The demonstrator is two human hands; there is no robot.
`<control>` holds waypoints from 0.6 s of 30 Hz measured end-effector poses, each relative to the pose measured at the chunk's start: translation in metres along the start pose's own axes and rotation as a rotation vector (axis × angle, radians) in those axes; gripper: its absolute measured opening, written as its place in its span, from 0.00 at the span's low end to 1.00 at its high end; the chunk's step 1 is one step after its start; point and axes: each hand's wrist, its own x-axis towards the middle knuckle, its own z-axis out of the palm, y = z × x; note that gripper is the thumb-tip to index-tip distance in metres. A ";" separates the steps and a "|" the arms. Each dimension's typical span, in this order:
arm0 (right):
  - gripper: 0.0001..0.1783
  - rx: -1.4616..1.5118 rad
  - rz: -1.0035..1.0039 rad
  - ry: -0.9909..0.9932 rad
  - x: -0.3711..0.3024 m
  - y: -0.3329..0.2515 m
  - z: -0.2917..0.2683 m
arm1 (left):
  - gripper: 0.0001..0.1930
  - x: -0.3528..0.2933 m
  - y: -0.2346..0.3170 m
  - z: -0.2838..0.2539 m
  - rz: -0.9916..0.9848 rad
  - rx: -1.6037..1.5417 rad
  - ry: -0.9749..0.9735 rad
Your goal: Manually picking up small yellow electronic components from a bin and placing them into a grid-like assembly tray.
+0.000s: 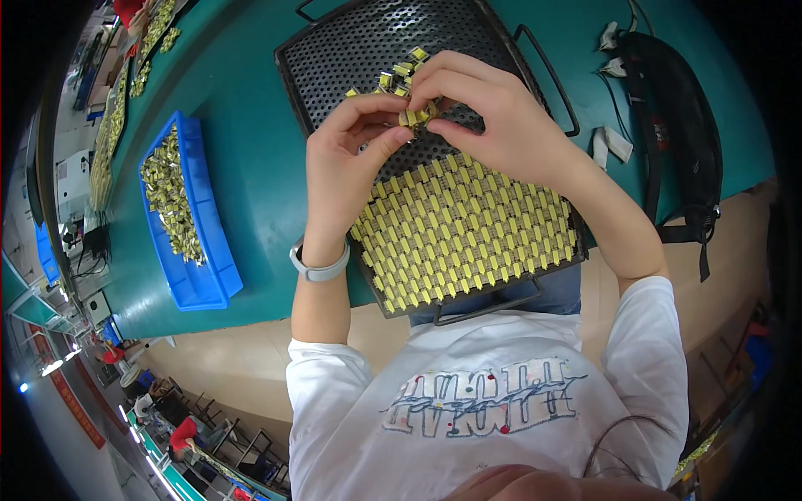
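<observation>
Above a black perforated metal tray (351, 52), my left hand (347, 150) and my right hand (501, 117) meet. Their fingertips pinch a small yellow-wrapped component (413, 117) between them; it looks like a tiny coil or transformer, and the fingers partly hide it. Just beyond my fingers, several loose components (399, 79) of the same kind lie in a heap on the tray. The tray's near half is filled with neat slanted rows of yellow components (468, 230).
At left on the green table (259, 175) stands a blue bin (219, 255) heaped with similar components. A black bag (681, 134) lies at right, beside white plugs and a cable. Metal handles (558, 88) stick out from the tray. Other people work in the background at left.
</observation>
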 end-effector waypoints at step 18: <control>0.16 -0.162 0.250 -0.092 -0.002 0.009 -0.016 | 0.14 -0.002 0.008 0.007 0.046 0.255 -0.057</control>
